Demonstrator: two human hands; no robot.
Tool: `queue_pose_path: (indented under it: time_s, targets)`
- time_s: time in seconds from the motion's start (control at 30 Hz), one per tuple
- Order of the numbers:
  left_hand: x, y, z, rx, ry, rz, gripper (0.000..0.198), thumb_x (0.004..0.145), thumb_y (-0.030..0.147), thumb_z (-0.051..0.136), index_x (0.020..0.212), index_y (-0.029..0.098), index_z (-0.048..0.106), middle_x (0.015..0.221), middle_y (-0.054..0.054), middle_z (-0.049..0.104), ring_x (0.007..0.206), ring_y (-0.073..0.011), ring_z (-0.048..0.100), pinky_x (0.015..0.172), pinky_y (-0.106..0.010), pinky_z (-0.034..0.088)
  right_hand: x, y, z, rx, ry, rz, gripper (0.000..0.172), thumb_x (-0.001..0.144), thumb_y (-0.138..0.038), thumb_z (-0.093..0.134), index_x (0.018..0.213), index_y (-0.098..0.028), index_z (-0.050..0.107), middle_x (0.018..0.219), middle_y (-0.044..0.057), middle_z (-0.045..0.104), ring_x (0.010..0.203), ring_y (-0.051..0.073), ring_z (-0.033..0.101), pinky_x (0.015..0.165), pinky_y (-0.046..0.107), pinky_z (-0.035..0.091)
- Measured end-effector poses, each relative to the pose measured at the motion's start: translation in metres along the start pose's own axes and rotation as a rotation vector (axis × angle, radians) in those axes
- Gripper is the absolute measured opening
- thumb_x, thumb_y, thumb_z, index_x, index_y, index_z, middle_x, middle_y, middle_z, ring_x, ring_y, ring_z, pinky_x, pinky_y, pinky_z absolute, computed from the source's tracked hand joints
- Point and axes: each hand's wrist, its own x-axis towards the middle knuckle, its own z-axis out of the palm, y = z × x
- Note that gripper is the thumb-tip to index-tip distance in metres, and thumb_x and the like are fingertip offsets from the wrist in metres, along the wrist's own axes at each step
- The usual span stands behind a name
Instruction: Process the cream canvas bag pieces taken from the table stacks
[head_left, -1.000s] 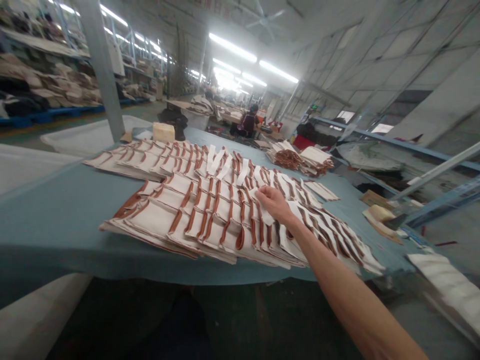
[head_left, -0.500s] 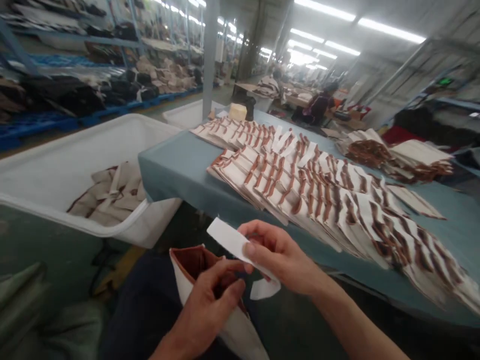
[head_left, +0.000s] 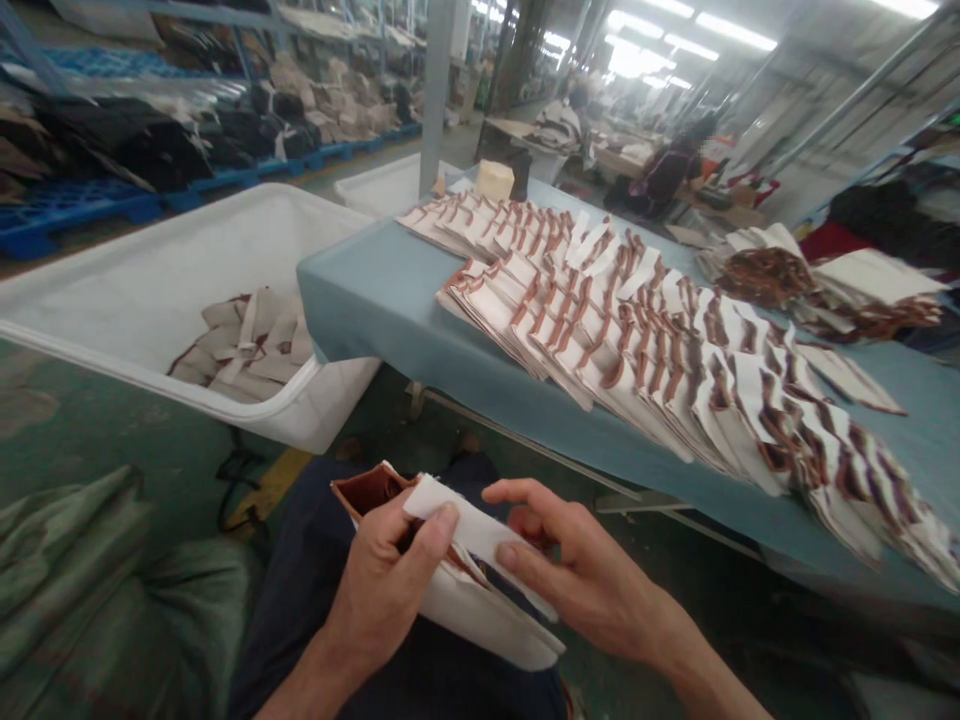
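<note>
Over my lap is a cream fabric pouch [head_left: 472, 612] with a brown lining, its open mouth facing up and to the left. My left hand [head_left: 386, 575] is closed on the pouch's edge, the thumb pressing one end of a white strip [head_left: 476, 528] against it. Farther along, my right hand [head_left: 589, 565] has its thumb on the strip, with the index finger stretched out above. The strip slants down to the right along the pouch; my left fingers are partly hidden inside or behind the fabric.
On the blue-covered table [head_left: 367, 290] lie overlapping rows of similar pouches [head_left: 600, 340], several with white strips. A white bin [head_left: 300, 405] holding more pieces stands at left. Green sacking [head_left: 172, 600] lies at lower left. A person [head_left: 671, 170] sits farther back.
My left hand has come up to grip the strip's end at the pouch edge. The strip, earlier raised in my right hand, now lies along the pouch. The view has tilted down.
</note>
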Motion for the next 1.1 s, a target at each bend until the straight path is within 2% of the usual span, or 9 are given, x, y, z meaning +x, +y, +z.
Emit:
queue_pose_path:
  time_s: [0.07,0.17,0.33,0.47,0.67,0.77,0.87,0.97,1.1]
  targets:
    - [0.0,0.003,0.0,0.023,-0.026,0.01,0.039,0.1,0.041,0.065,0.07,0.017,0.069,0.06,0.0,0.068,0.052,-0.0131,0.056,0.051,-0.022,0.044,0.003,0.003,0.003,0.006,0.121,-0.041,0.04,0.098,-0.05,0.074,0.129,-0.025,0.071,0.098,0.004,0.08,0.084,0.022,0.069,0.076,0.032,0.051]
    - [-0.001,0.008,0.0,0.079,-0.05,0.045,0.038,0.1,0.038,0.064,0.07,0.017,0.07,0.061,0.0,0.067,0.054,-0.013,0.056,0.052,-0.021,0.043,0.013,0.0,0.013,0.037,0.228,-0.112,0.034,0.094,-0.052,0.078,0.116,-0.026,0.076,0.115,0.006,0.08,0.106,0.027,0.071,0.095,0.038,0.053]
    - [-0.003,0.011,0.0,0.151,-0.015,0.103,0.032,0.097,0.033,0.063,0.074,0.016,0.077,0.063,0.0,0.068,0.054,-0.0122,0.053,0.051,-0.02,0.042,0.032,-0.015,0.044,0.198,0.175,-0.104,0.013,0.092,-0.034,0.074,0.102,-0.025,0.076,0.098,0.002,0.078,0.09,0.022,0.068,0.084,0.033,0.053]
    - [-0.003,0.009,-0.002,0.186,0.05,0.055,0.03,0.094,0.031,0.061,0.071,0.016,0.074,0.059,0.002,0.064,0.05,-0.0114,0.049,0.047,-0.019,0.038,0.039,-0.013,0.062,0.363,0.197,-0.062,0.012,0.092,-0.034,0.072,0.097,-0.023,0.073,0.088,0.0,0.074,0.078,0.018,0.064,0.072,0.029,0.051]
    - [0.0,0.004,-0.002,0.24,0.075,0.033,0.031,0.094,0.033,0.062,0.072,0.015,0.076,0.064,0.0,0.069,0.057,-0.0146,0.058,0.054,-0.022,0.045,0.041,0.0,0.074,0.452,0.222,-0.103,0.015,0.096,-0.037,0.073,0.094,-0.023,0.071,0.097,0.003,0.077,0.085,0.019,0.068,0.081,0.032,0.053]
    - [-0.005,-0.001,-0.003,0.18,0.041,-0.049,0.026,0.095,0.037,0.067,0.091,0.014,0.079,0.07,-0.002,0.072,0.061,-0.0167,0.063,0.055,-0.023,0.047,0.048,0.008,0.074,0.54,0.297,-0.163,0.018,0.1,-0.039,0.072,0.094,-0.023,0.07,0.104,0.004,0.079,0.093,0.02,0.071,0.087,0.033,0.053]
    - [-0.014,-0.007,-0.005,-0.013,0.071,-0.186,0.034,0.092,0.04,0.076,0.116,0.018,0.07,0.081,-0.001,0.074,0.069,-0.0177,0.07,0.064,-0.023,0.054,0.06,0.024,0.074,0.556,0.538,-0.173,0.02,0.1,-0.041,0.072,0.092,-0.023,0.067,0.092,0.002,0.075,0.084,0.018,0.067,0.081,0.031,0.052]
    - [-0.021,-0.013,-0.007,-0.172,0.074,-0.332,0.034,0.089,0.043,0.083,0.106,0.022,0.064,0.082,0.001,0.075,0.071,-0.0159,0.069,0.069,-0.023,0.053,0.069,0.046,0.081,0.576,0.661,-0.094,0.029,0.097,-0.05,0.071,0.089,-0.023,0.063,0.074,-0.003,0.062,0.065,0.015,0.056,0.065,0.028,0.048]
    - [-0.019,-0.023,-0.017,-0.153,-0.104,-0.534,0.041,0.089,0.054,0.085,0.091,0.017,0.067,0.077,-0.002,0.074,0.065,-0.0124,0.059,0.063,-0.02,0.044,0.071,0.066,0.096,0.599,0.616,-0.015,0.035,0.094,-0.055,0.07,0.087,-0.023,0.06,0.067,-0.005,0.054,0.057,0.012,0.044,0.056,0.026,0.04]
